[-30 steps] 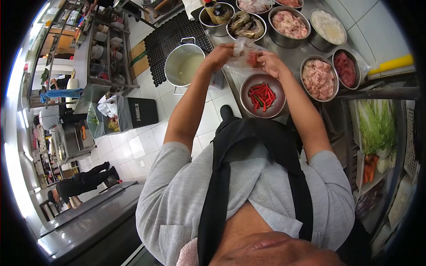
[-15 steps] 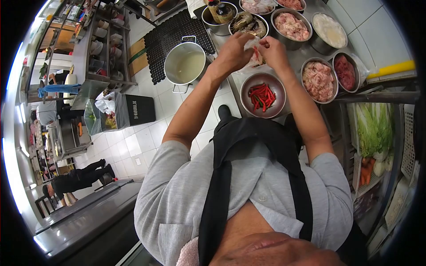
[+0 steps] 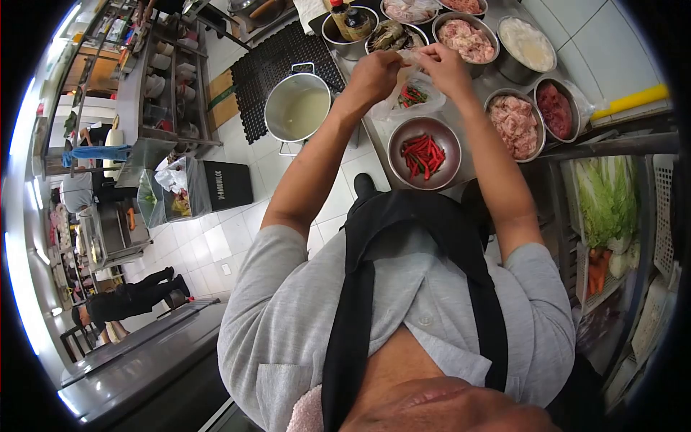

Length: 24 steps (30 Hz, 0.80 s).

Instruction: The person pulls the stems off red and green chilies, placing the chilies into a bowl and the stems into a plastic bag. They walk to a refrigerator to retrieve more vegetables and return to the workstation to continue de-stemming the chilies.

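Observation:
A clear plastic bag (image 3: 385, 109) hangs between my hands, bulging open, with red and green chilies (image 3: 412, 95) lying at its bottom. My left hand (image 3: 374, 76) is closed on the left side of the bag's mouth. On the other side, my right hand (image 3: 445, 69) pinches the upper edge with thumb and fingers. Just below the bag, nearer my body, a steel bowl (image 3: 394, 162) holds more red chilies (image 3: 423, 157) with a few green bits. Beyond my hands stands a bowl of shrimp (image 3: 392, 39).
Metal containers of raw meat (image 3: 512, 126) and a tub with a white substance (image 3: 527, 43) line the right. Sauce bottles (image 3: 356, 23) stand in a pot at the back. A large pot (image 3: 277, 119) of cloudy liquid is left. Lettuce (image 3: 607, 198) fills a shelf; a person (image 3: 129, 299) bends far left.
The bag, bunched up between my hands before, now hangs opened out lower with the chilies showing in it. My hands have risen slightly and keep their hold.

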{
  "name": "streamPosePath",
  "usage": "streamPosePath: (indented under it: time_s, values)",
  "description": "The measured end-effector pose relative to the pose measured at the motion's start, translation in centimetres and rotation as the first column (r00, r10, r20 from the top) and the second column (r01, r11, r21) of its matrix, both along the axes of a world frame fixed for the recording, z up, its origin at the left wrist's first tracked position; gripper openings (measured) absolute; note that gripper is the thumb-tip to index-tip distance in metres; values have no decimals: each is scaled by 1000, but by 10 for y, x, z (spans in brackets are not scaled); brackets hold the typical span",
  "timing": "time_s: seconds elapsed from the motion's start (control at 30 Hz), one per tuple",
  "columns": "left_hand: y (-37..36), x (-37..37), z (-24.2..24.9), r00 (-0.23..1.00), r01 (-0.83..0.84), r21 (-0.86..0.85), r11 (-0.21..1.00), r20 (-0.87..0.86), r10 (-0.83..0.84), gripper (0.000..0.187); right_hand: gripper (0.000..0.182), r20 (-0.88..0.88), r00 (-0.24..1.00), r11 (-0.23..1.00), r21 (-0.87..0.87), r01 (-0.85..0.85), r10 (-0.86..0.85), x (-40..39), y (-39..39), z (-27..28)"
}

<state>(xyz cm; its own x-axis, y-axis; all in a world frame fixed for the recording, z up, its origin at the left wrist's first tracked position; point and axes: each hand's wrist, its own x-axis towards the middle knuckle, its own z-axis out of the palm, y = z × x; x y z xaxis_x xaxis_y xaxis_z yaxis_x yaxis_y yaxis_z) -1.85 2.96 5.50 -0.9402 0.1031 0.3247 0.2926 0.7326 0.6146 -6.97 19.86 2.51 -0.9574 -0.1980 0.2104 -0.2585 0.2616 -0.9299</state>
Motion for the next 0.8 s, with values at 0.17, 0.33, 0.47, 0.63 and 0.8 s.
streamPosePath:
  time_s: [0.17, 0.33, 0.47, 0.63, 0.8]
  values:
    - [-21, -17, 0, 983, 95, -25, 995, 163, -90, 21, 25, 56, 998, 998, 66, 23, -27, 8, 19, 1]
    - [-30, -19, 12, 956, 129, 131, 983, 248, -159, 20, 22, 97, 995, 1000, 10, 1, -1, 6, 23, -7]
    - [-47, -32, -11, 929, 182, 145, 973, 298, -218, 19, 21, 160, 986, 999, 9, 38, -39, 17, 27, -11]
    - [-39, -13, 3, 926, 104, 294, 950, 320, -200, 18, 22, 228, 972, 998, 15, -65, 60, 20, 23, -21]
    - [-38, -17, -13, 916, 66, 307, 949, 360, -180, 16, 22, 285, 943, 985, -56, -160, 170, 24, -2, -37]
